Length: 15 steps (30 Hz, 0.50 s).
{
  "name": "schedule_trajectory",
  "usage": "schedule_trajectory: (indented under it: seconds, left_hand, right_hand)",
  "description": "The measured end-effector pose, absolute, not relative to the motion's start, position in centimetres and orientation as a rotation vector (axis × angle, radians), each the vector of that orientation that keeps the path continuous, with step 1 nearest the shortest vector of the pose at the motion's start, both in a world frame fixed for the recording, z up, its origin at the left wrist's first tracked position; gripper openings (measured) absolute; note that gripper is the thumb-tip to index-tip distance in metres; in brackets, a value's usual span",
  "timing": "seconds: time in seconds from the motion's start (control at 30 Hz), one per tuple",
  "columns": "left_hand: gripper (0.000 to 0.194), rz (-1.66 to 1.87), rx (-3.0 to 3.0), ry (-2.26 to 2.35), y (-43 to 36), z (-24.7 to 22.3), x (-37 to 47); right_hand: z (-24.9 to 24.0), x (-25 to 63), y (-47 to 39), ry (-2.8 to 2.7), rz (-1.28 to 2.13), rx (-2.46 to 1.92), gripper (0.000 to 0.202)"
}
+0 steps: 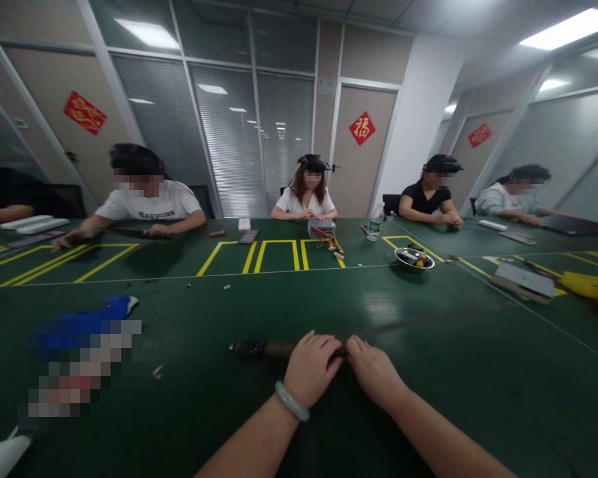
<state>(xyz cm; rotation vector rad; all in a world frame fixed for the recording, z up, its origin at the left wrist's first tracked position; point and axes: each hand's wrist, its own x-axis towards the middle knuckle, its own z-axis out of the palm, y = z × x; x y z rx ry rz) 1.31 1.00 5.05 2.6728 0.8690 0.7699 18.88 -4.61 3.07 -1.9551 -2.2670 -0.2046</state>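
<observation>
A long, dark, rod-shaped object (278, 350) lies across the green table in front of me. Its left end is black and ridged with a small shiny tip, and its middle is brownish. My left hand (313, 365), with a pale bracelet at the wrist, is closed over the middle of it. Close beside, my right hand (371, 368) is closed at its right end, fingers curled. A dark bit of the object shows between the two hands. The rest of that end is hidden under my fingers, so its exact kind cannot be made out.
The green table (259, 425) bears yellow tape outlines. A blue item (92, 322) lies at left. Farther off are a metal bowl (414, 264), a water bottle (376, 222), a grey box with wires (321, 229) and a yellow item (593, 289). Several people sit opposite.
</observation>
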Motion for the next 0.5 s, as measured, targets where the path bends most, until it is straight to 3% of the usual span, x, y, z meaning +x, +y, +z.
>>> schedule_trajectory:
  seconds: [0.1, 0.23, 0.5]
  left_hand:
    - [0.022, 0.891, 2.690, 0.804, 0.9, 5.6, 0.9]
    - [0.023, 0.941, 2.674, 0.844, 1.1, 5.8, 0.3]
    - [0.045, 0.790, 2.694, 0.897, 1.2, 5.7, 0.3]
  right_hand:
    - [2.8, 18.9, -4.3, -2.280, -0.291, -1.968, 0.023]
    - [3.2, 22.1, -3.8, -2.201, -0.253, -2.041, 0.014]
    - [1.8, 40.9, -11.2, -1.639, -0.233, -2.437, 0.015]
